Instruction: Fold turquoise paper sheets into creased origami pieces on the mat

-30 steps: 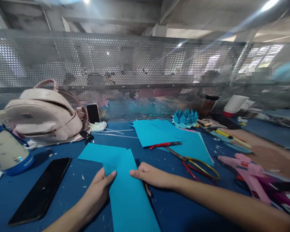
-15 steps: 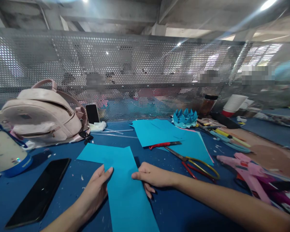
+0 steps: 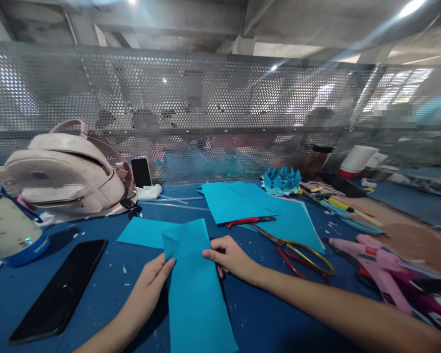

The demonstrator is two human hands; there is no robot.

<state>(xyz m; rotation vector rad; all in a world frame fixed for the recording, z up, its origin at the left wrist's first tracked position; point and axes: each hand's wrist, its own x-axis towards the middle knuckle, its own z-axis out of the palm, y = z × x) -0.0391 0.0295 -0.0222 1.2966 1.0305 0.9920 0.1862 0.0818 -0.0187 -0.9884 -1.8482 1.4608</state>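
Note:
A long strip of blue paper [image 3: 196,289] is held between both hands, its far end lifted over the table. My left hand [image 3: 152,279] pinches its left edge, thumb on top. On the opposite edge, my right hand [image 3: 233,257] grips with the thumb over the paper and the other fingers partly hidden behind. Another blue paper piece [image 3: 143,231] lies flat beyond my left hand, partly covered by the strip. Blue sheets [image 3: 238,201] are stacked farther back, with red-handled scissors [image 3: 244,222] on them. Larger scissors [image 3: 279,241] with yellow and red handles rest to their right.
At left are a black phone [image 3: 62,289], a bottle [image 3: 12,230] and a pale pink backpack [image 3: 69,176]. A folded blue paper flower [image 3: 282,180] sits near the perforated metal partition [image 3: 220,113]. On the right is a pink glue gun [image 3: 375,260].
The strip's far end has been raised and tilted off the flat blue piece, which now shows separately behind it. Both hands have shifted slightly with the paper, still gripping it.

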